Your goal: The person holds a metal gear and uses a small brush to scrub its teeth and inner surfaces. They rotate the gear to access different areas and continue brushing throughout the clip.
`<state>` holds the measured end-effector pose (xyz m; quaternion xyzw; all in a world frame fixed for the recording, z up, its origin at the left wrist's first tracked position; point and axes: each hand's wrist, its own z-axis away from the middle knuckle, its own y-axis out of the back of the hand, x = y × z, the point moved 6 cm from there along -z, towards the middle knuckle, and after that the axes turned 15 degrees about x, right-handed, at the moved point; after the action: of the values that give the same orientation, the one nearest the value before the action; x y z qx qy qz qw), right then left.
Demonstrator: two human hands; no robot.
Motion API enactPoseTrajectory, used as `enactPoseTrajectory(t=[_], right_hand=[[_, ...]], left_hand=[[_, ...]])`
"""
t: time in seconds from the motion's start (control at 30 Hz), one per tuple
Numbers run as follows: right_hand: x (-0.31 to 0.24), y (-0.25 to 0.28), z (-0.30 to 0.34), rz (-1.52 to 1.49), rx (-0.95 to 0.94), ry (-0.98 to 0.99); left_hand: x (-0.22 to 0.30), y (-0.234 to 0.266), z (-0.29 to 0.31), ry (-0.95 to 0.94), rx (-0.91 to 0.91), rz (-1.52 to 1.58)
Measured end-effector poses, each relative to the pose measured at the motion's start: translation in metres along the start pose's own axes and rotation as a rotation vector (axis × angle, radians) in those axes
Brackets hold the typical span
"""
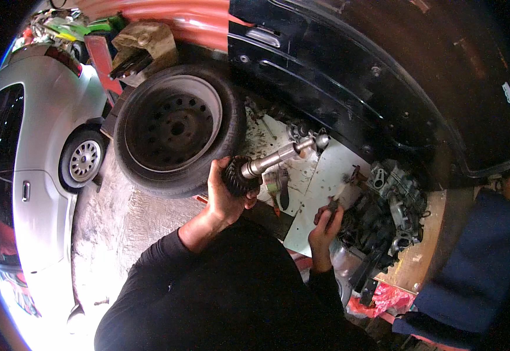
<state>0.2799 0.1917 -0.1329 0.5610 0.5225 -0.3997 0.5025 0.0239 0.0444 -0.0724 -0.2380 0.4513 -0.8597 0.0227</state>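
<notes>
A steel gear shaft (275, 159) slants up and to the right from my left hand (224, 196). The fingers of that hand are wrapped round the dark toothed gear (238, 175) at the shaft's lower end. Lower and to the right, my right hand (326, 225) is closed, its fingertips pinched together near a pale, blurred thing (348, 196). What those fingers hold, if anything, is too small to make out. Beneath the shaft, a brush (283, 186) lies on the white work surface (307, 225).
A tyre on a dark steel wheel (178, 126) stands just left of the shaft. Greasy metal engine parts (398, 205) crowd the right of the work surface. Beyond them rises a black car panel (325, 76). A silver car (47, 158) is at far left; dark blue cloth (471, 263) hangs at right.
</notes>
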Motion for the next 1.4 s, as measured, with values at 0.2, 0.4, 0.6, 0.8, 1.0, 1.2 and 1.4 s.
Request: enactPoseTrajectory(t=[0.2,0.4,0.6,0.8,1.0,1.2,1.4], right_hand=[[-0.170,-0.082,0.039,0.311,-0.587,0.457],[-0.156,-0.071,0.043,0.285,-0.544,0.614],[-0.145,-0.075,0.029,0.330,-0.534,0.523],[-0.193,-0.093,0.033,0.275,-0.552,0.676],[-0.155,-0.085,0.019,0.307,-0.463,0.634],[-0.185,-0.111,0.034,0.236,-0.569,0.636],[-0.196,-0.111,0.038,0.219,-0.536,0.660]], left_hand=[[-0.010,-0.011,-0.015,-0.011,0.130,-0.057],[-0.011,-0.012,-0.024,-0.143,0.333,0.009],[0.011,-0.012,-0.027,-0.174,0.150,-0.001],[0.037,-0.030,-0.015,-0.266,0.277,-0.027],[0.034,-0.012,-0.030,-0.334,0.224,-0.011],[0.039,-0.006,-0.035,-0.514,0.170,-0.128],[0.032,0.012,-0.040,-0.490,0.339,-0.115]])
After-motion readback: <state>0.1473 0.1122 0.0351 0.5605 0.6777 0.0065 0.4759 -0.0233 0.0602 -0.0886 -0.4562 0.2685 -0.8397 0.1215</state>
